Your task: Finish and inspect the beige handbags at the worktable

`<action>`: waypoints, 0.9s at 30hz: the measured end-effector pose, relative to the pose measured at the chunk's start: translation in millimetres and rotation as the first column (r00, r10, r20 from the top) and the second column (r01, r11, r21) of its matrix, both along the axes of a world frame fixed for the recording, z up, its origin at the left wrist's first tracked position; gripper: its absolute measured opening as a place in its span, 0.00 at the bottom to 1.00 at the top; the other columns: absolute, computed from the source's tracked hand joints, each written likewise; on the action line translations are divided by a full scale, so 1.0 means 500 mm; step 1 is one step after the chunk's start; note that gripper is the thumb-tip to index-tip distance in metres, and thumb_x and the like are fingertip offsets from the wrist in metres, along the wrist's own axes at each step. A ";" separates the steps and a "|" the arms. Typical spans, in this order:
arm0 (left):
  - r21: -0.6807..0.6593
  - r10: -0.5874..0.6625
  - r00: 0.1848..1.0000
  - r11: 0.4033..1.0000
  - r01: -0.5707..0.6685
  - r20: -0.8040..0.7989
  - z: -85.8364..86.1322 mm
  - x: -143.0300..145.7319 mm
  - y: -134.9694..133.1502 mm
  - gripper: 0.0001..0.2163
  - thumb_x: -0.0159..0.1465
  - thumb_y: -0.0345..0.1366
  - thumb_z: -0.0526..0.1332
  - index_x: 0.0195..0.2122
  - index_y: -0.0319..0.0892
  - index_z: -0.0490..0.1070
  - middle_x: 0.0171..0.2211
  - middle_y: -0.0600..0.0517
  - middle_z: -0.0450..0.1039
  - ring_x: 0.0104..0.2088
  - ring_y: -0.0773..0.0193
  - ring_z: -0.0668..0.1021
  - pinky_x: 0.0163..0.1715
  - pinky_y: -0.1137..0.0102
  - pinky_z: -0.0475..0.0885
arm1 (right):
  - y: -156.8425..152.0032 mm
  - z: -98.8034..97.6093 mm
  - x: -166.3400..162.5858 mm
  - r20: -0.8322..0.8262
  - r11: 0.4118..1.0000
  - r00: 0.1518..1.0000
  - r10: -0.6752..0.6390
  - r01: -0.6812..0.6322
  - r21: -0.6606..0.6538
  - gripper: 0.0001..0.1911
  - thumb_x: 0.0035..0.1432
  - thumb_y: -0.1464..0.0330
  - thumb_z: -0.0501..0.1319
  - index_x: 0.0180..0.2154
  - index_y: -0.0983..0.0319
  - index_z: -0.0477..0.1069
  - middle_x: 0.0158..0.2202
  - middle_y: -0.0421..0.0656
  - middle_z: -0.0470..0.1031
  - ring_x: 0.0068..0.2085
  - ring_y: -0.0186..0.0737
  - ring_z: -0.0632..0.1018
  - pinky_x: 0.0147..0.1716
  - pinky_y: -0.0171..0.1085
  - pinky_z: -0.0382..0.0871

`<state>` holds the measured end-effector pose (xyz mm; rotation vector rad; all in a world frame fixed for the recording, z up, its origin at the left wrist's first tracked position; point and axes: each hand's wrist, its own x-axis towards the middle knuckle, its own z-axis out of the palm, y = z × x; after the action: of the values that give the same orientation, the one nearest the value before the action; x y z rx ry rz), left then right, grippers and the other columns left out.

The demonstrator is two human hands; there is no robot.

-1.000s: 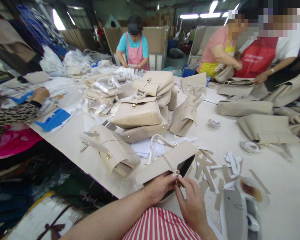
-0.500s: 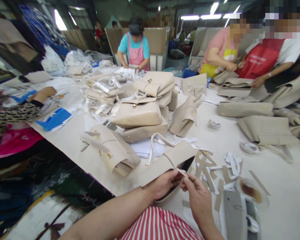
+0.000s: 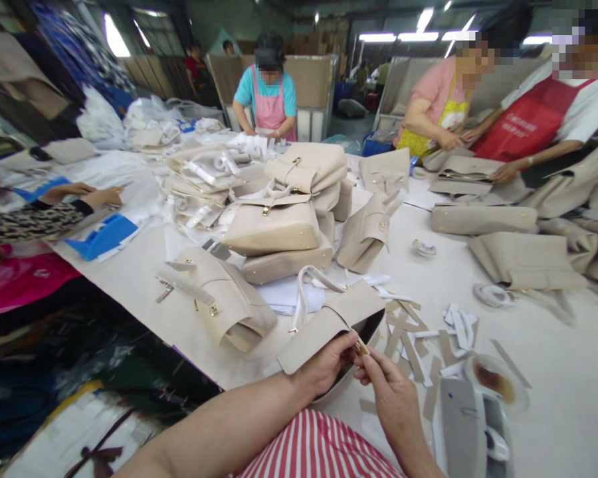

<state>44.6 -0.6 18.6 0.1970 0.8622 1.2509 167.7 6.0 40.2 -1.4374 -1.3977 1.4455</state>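
Observation:
A beige handbag (image 3: 323,326) lies tilted at the table's near edge, its flap towards me and its dark inside showing on the right. Its handle (image 3: 303,295), in pale wrapping, stands up at the back. My left hand (image 3: 329,366) is closed on the bag at the flap's edge, thumb on top. Pinched between the thumb and fingers of my right hand (image 3: 391,392) is a small gold-coloured metal piece (image 3: 361,348) at the bag's opening. Whether it is fixed to the bag I cannot tell. Both hands' lower fingers are partly hidden.
Beige handbags (image 3: 274,226) are stacked ahead, with another handbag (image 3: 224,299) at left. Card strips (image 3: 413,345), a stained dish (image 3: 496,382) and a grey container (image 3: 461,425) lie right. A blue holder (image 3: 102,237) stands left. Several co-workers (image 3: 269,99) work around the table.
The metal piece in my right hand has turned and now shows its gold face. My left hand stays on the bag. The co-worker's hands at far left have shifted.

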 end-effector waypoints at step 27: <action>-0.037 0.017 0.999 0.999 -0.019 -0.052 0.006 -0.014 -0.012 0.13 0.49 0.42 0.68 0.30 0.37 0.73 0.25 0.53 0.69 0.27 0.69 0.69 0.35 0.71 0.65 | 0.008 -0.024 0.017 0.606 0.556 0.793 0.059 -0.531 0.640 0.09 0.62 0.69 0.50 0.35 0.62 0.67 0.25 0.40 0.70 0.27 0.34 0.73 0.29 0.34 0.64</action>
<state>37.5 -6.7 21.5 0.1928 0.9329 1.2502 176.2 10.0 28.3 -1.0015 -2.3518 0.3758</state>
